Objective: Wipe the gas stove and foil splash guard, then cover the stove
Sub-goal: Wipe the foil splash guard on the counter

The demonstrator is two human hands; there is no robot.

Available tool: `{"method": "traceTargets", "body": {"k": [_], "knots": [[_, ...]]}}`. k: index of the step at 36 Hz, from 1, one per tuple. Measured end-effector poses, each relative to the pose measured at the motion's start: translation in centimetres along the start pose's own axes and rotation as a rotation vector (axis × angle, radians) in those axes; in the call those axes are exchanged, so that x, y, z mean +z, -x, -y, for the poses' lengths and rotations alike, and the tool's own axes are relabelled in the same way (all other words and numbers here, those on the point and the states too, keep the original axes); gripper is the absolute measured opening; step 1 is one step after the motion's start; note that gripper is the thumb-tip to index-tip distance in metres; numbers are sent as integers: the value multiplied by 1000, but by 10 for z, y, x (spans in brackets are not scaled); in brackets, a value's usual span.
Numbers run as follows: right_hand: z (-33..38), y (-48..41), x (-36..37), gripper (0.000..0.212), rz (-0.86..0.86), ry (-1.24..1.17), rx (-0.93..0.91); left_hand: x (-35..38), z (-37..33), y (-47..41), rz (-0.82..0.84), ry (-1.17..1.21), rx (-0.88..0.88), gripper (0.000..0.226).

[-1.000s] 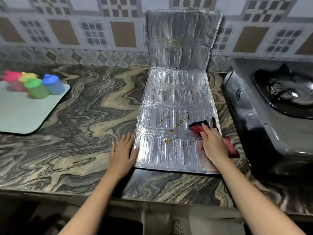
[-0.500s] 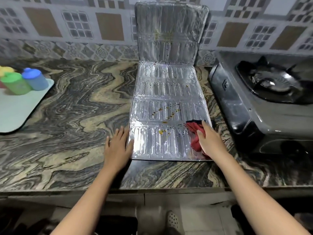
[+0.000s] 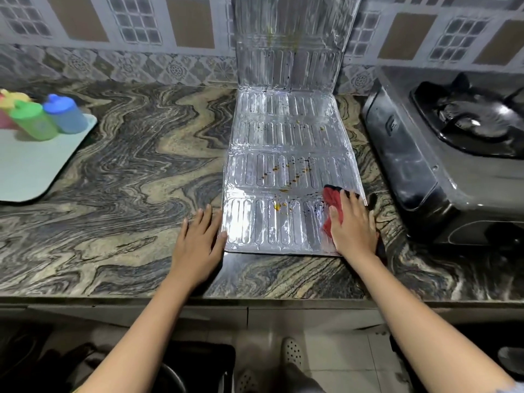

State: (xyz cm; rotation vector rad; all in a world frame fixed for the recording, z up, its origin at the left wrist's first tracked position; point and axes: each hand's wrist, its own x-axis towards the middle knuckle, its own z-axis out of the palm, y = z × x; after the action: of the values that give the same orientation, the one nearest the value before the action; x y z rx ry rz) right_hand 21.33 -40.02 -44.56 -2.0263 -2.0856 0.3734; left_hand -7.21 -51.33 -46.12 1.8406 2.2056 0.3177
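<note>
The foil splash guard [image 3: 283, 137] lies flat on the marbled counter with its far panel leaning upright on the tiled wall; brown and dark spots dot its near panels. My right hand [image 3: 354, 225] presses flat on a red cloth [image 3: 332, 198] at the guard's near right corner. My left hand [image 3: 200, 241] lies flat on the counter, thumb touching the guard's near left edge. The black gas stove [image 3: 442, 154] stands to the right, its burner uncovered.
A pale tray [image 3: 31, 168] at the left holds several coloured lidded cups [image 3: 66, 114]. The counter's front edge [image 3: 255, 300] runs below my hands. Dark bins and a sandalled foot show on the floor underneath.
My right hand with the red cloth has stayed at the near right corner, shifting slightly. The left hand keeps its place. My head has turned a little left and down.
</note>
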Motion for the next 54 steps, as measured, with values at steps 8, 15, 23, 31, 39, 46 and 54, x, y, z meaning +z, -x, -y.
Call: {"method": "traceTargets", "body": {"k": [8, 15, 23, 31, 39, 46, 54], "knots": [[33, 4, 18, 55, 25, 10, 16, 1, 0, -1, 11, 3, -1, 62], [62, 11, 26, 55, 82, 21, -100, 0, 6, -4, 58, 3, 16, 61], [91, 21, 37, 55, 154, -17, -276, -4, 5, -3, 75, 4, 36, 62], [118, 30, 44, 52, 182, -37, -393, -3, 2, -2, 70, -24, 30, 62], [145, 27, 54, 49, 204, -59, -485, 0, 4, -2, 50, -57, 15, 75], [153, -1, 54, 49, 205, -82, -483, 2, 0, 0, 15, -83, 1, 74], [98, -10, 33, 49, 130, -44, -343, 0, -3, 0, 12, -44, -9, 63]]}}
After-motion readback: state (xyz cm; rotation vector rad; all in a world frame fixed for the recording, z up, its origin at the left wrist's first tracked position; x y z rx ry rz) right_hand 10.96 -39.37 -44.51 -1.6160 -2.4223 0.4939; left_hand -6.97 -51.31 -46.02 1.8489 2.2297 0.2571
